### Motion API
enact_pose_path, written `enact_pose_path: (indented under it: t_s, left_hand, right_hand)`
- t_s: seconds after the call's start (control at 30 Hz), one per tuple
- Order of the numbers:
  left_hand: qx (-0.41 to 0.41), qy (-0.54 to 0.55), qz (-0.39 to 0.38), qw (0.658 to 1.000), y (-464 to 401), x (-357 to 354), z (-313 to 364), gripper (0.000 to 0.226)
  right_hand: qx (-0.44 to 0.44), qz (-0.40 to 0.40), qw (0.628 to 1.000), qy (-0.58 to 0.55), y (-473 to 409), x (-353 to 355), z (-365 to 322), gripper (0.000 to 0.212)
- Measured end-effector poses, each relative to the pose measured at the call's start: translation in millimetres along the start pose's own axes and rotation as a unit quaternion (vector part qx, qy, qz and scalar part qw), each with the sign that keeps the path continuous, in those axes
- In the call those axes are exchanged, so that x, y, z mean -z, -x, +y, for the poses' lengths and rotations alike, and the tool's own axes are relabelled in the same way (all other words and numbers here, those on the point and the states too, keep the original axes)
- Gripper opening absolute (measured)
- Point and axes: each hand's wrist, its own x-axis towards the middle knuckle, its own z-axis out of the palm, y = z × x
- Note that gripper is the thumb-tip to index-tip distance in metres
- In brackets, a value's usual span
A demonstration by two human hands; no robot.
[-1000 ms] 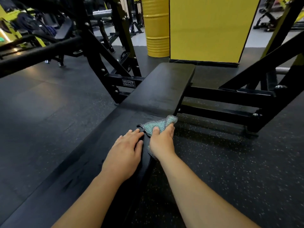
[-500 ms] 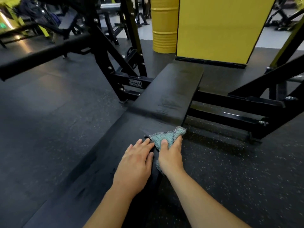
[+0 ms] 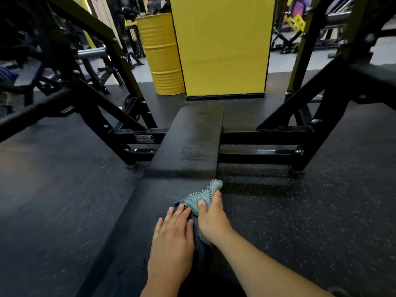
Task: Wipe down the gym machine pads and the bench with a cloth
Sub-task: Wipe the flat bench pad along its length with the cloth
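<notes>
Head view: a person is leaning over a long black bench [image 3: 188,144], both forearms reaching forward along it.
Right hand: the right hand [image 3: 211,219] is lying on a teal cloth [image 3: 200,197], fingers curling over it and pressing it onto the right edge of the near pad.
Left hand: the left hand [image 3: 172,243] is resting flat on the pad just beside the right one, fingers spread and straight, their tips touching the cloth's near corner.
Cloth position: it is sitting at the right edge of the near pad, just short of the seam where the far pad begins.
What is changing: compared with a second ago, both hands and the cloth are sitting further forward along the pad, and the view is swinging to face the bench squarely.
Meaning for the task: the wiping seems to be progressing toward the far pad, which is showing dull smears and probably remains undone.
Materials: the cloth is looking like a waffle-weave with a grey mesh border, bunched and soft; the pads are matte, flat and rectangular.
Surroundings: a black steel frame [image 3: 265,144], speckled rubber floor [image 3: 300,211], a ribbed yellow drum [image 3: 164,54] and a yellow pillar [image 3: 222,46].
</notes>
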Motion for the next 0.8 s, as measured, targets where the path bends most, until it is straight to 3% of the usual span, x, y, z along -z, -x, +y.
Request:
enact_pose_path:
  t_s: [0.3,0.43,0.6,0.63,0.73,0.8]
  left_hand:
    - [-0.001,0.009,-0.011,1.000,-2,-5,-4,0.045]
    - [0.000,-0.005,0.013,1.000,-1,-8,-8,0.063]
    - [-0.020,-0.053,0.024,0.998,-8,-18,-21,0.046]
    - [-0.021,-0.089,0.003,0.996,-11,-15,-20,0.045]
    - [0.005,-0.170,-0.155,0.973,-41,2,-3,0.054]
    - [0.066,-0.171,-0.204,0.962,-63,11,8,0.060]
  right_hand:
    - [0.009,0.010,1.000,-0.018,-6,-3,6,0.075]
    - [0.017,0.002,0.999,-0.040,-6,-5,10,0.077]
    - [0.008,-0.001,0.998,-0.056,-23,-1,8,0.079]
    - [0.007,0.000,0.998,-0.058,-26,-1,7,0.079]
    - [0.010,0.001,0.997,-0.070,-35,-1,3,0.078]
    - [0.016,0.009,0.997,-0.078,-45,0,0,0.078]
